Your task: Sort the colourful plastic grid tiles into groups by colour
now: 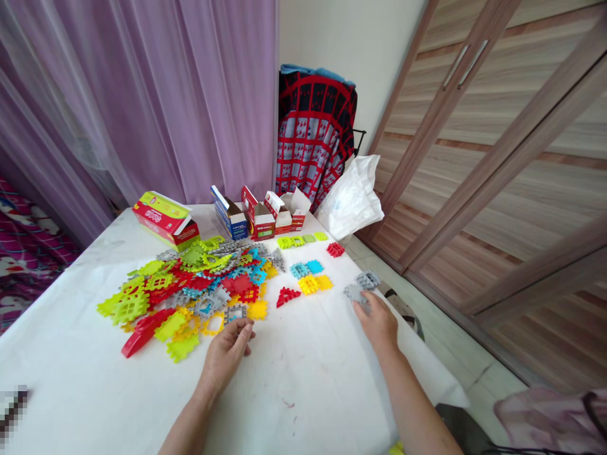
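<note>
My right hand (379,321) is at the table's right side, its fingertips closed on a light grey square interlocking tile (353,292). A darker grey tile (368,279) lies just beyond, touching or close to it. My left hand (228,349) rests loosely curled at the near edge of a mixed pile of interlocking plastic tiles (208,278); no object shows in it. A grey square frame tile (236,313) is close to its fingertips. Between the hands lie a red triangular tile (287,296), yellow tiles (310,285), blue tiles (301,270) and green tiles (298,241). A red tile group (335,249) sits farther back.
At the back stand a red-and-green box (165,221), a blue box (229,215) and open red boxes (258,218). A white plastic bag (353,199) is at the far right corner. A red curved piece (146,332) lies left. Wooden wardrobe doors (450,145) stand beyond the right edge.
</note>
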Available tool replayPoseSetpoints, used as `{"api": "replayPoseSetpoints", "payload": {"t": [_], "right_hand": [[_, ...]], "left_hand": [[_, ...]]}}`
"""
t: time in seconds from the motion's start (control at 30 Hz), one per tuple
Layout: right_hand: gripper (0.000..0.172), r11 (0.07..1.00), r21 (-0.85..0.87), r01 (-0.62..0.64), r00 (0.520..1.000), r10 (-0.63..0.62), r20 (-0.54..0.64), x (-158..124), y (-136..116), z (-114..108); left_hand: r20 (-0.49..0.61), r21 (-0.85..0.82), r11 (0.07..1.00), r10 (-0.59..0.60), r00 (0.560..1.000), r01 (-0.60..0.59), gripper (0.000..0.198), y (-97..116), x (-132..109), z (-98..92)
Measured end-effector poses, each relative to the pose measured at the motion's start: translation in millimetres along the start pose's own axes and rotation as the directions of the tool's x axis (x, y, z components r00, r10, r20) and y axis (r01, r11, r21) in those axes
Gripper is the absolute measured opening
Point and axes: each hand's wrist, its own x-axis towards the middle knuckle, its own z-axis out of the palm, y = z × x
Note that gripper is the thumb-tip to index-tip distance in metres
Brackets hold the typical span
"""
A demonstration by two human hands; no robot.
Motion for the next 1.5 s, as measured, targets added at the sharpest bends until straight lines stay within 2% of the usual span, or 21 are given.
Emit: {"api": "replayPoseSetpoints", "payload": {"t": [0.3,0.6,0.77,0.83,0.93,1.0,1.07,1.23,1.37,1.5], "right_hand": [[0.033,0.995,-0.084,0.053,0.998,-0.05,0.032,6,9,13],[0.032,0.998,-0.029,0.06,0.994,-0.057,0.092,8,14,14],[0.029,0.999,0.018,0.049,0.997,-0.05,0.057,5,12,14],[0.029,0.999,0.046,0.012,1.0,-0.012,-0.009,7,14,12],[0.033,0.986,0.058,-0.159,0.98,0.164,-0.109,16,23,7],[0.044,0.959,0.062,-0.278,0.952,0.283,-0.117,26,33,5],[0.055,0.939,0.067,-0.337,0.936,0.342,-0.08,35,43,4],[0.063,0.94,0.006,-0.34,0.94,0.34,0.036,48,52,7],[0.064,0.955,-0.072,-0.288,0.956,0.292,0.043,52,47,10],[0.066,0.953,-0.102,-0.286,0.953,0.294,0.07,57,45,12]], "left_hand": [[-0.002,0.027,1.0,-0.004,1.0,0.004,0.054,-1,1,-0.9],[0.007,0.042,0.999,0.002,1.0,-0.002,0.051,-3,2,-1.6],[0.0,0.055,0.998,0.01,1.0,-0.01,0.051,-3,2,-1.3],[-0.004,0.056,0.998,0.012,1.0,-0.012,0.052,-3,2,-1.2],[-0.005,0.048,0.999,0.008,1.0,-0.007,0.053,-3,2,-1.0],[-0.005,0.041,0.999,0.003,1.0,-0.003,0.053,-2,1,-0.8],[-0.006,0.038,0.999,0.001,1.0,-0.001,0.053,0,1,-0.7],[0.0,0.07,0.998,-0.002,1.0,0.002,0.054,-1,2,-1.1],[-0.01,0.084,0.996,0.006,1.0,-0.005,0.054,-2,3,-1.3],[-0.006,0.099,0.995,0.013,1.0,-0.013,0.055,-1,2,-1.3]]}}
